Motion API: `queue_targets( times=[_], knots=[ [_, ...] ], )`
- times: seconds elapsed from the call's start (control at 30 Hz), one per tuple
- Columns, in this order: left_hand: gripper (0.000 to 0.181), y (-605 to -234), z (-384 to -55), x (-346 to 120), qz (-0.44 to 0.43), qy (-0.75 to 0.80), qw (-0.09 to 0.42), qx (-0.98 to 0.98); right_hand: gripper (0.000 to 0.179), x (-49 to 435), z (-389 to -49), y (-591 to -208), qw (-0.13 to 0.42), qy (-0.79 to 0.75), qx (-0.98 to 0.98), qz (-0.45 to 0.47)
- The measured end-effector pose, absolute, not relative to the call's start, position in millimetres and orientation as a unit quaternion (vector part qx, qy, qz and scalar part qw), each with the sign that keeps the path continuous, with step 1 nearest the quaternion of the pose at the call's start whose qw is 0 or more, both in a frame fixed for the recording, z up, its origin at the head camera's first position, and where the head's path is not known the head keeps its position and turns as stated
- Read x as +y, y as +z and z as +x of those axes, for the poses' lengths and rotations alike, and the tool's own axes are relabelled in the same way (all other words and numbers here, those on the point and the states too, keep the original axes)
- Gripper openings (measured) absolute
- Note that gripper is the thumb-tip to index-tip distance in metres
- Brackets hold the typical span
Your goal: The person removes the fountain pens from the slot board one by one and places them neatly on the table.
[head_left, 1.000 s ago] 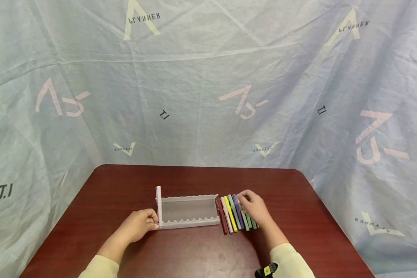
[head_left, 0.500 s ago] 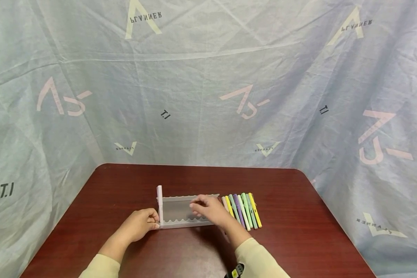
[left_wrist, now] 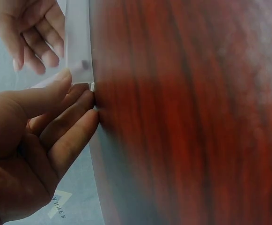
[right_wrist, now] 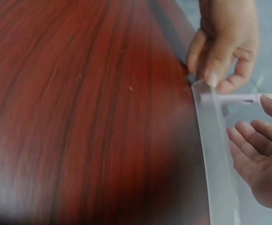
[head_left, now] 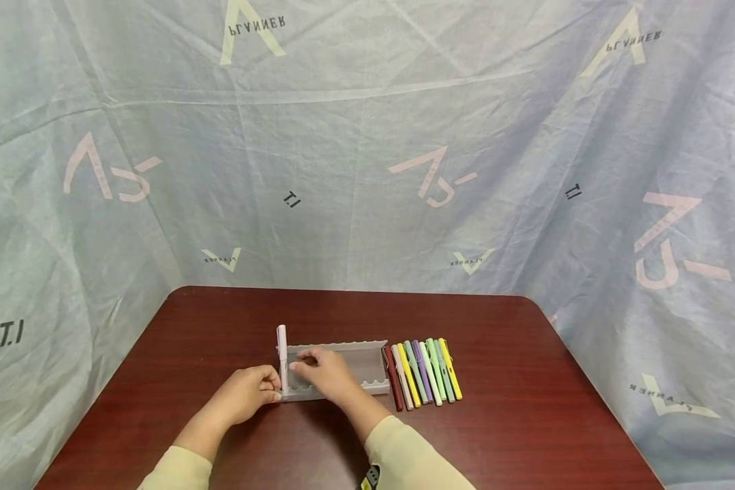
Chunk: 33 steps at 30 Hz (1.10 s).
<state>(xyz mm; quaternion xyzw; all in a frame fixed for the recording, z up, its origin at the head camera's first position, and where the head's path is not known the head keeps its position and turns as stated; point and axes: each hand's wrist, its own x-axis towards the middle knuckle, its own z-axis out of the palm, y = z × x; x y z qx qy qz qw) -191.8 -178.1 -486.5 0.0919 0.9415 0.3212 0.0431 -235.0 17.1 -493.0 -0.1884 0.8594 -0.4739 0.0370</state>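
A pale plastic tray [head_left: 364, 364] with notched long edges lies mid-table. Across its left end is a pale pink pen [head_left: 282, 347], also visible in the right wrist view as a pink pen [right_wrist: 241, 98]. My left hand [head_left: 248, 395] pinches the tray's near left corner beside the pen's end; in the left wrist view the thumb of this hand [left_wrist: 42, 126] is on top of that corner. Over the tray's left half hovers my right hand [head_left: 326, 373], thumb and fingers pointing at the pen. Its relaxed fingers hold nothing in the right wrist view, where the hand [right_wrist: 267, 159] is partly cut off.
Just right of the tray, a row of several pens lies side by side, from a dark red pen [head_left: 393, 380] to a yellow pen [head_left: 450, 371]. They rest on the reddish-brown table [head_left: 527, 422]. A printed grey cloth [head_left: 355, 170] hangs behind and around the table.
My right hand has moved left from above the row of pens, across the tray, to near the pink pen. The left hand stays at the tray's corner.
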Motion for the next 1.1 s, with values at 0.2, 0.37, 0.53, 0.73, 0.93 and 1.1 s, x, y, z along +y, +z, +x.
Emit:
queue_targets(
  times=[0.2, 0.37, 0.53, 0.73, 0.93, 1.1],
  knots=[
    [0.015, -486.6, -190.8, -179.7, 0.094, 0.326, 0.054, 0.939, 0.031, -0.9, -233.6, -498.1, 0.021, -0.445, 0.877, -0.179],
    [0.015, -486.1, -191.2, -180.1, 0.098, 0.325, 0.054, 0.939, 0.023, -5.7, -234.4, -502.5, 0.010, -0.445, 0.879, -0.173],
    [0.015, -485.7, -191.6, -179.6, 0.101, 0.324, 0.052, 0.939, 0.015, -6.6, -233.8, -500.8, 0.003, -0.444, 0.878, -0.180],
    [0.015, -487.8, -192.4, -180.0, 0.103, 0.320, 0.047, 0.941, 0.009, -5.8, -234.1, -494.6, -0.009, -0.491, 0.849, -0.194],
    [0.016, -488.5, -193.5, -180.7, 0.108, 0.316, 0.039, 0.942, 0.012, -0.3, -233.1, -489.4, 0.047, -0.623, 0.755, -0.197],
    [0.016, -487.3, -192.3, -179.3, 0.100, 0.321, 0.042, 0.941, 0.015, 7.5, -231.7, -501.9, 0.078, -0.646, 0.740, -0.174]
  ],
)
